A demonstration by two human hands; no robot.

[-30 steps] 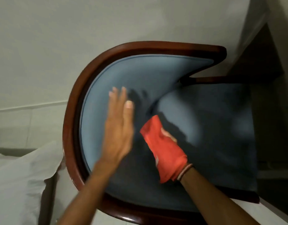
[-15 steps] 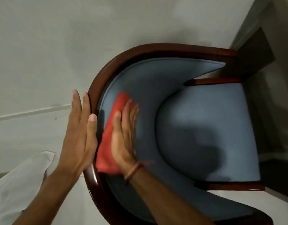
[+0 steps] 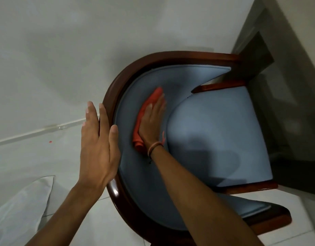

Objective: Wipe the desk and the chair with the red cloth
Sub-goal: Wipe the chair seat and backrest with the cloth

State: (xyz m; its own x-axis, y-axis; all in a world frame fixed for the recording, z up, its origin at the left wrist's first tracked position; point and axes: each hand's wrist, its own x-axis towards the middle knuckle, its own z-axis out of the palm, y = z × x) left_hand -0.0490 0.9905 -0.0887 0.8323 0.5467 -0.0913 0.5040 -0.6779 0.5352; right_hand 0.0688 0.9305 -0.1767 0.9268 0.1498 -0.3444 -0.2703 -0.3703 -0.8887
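Against the curved inner backrest, right hand (image 3: 152, 124) lies flat, fingers straight and together, palm pressing the bunched red cloth (image 3: 147, 110) onto blue fabric. No pinch or curl around it, cloth is trapped under the palm only; a strip shows past the fingertips on the far side, and a rolled end sticks out near the wrist on the left. Thin band on the wrist (image 3: 154, 146).

Left hand (image 3: 98, 142) spread wide open, fingers extended, holding nothing. It sits over the dark polished wooden rim (image 3: 110, 96) of the blue upholstered tub chair (image 3: 215, 137); looks like it braces the rim from outside, but actual contact is hard to confirm from this angle.

Risks, judged: cloth is held by pressure alone, so a fast stroke could let the palm slide off and leave it behind or drop it onto the seat cushion. Cloth is rolled narrow, so each pass covers little and patches of backrest may get missed. If the left hand is not firmly on the rim, the push could shift the chair on the smooth white tiled floor (image 3: 37, 157).

White bedding corner (image 3: 20, 210) near left. Dark furniture (image 3: 256, 55) far right beside the chair, possibly the desk, cannot confirm. Desk wiping cannot be judged.
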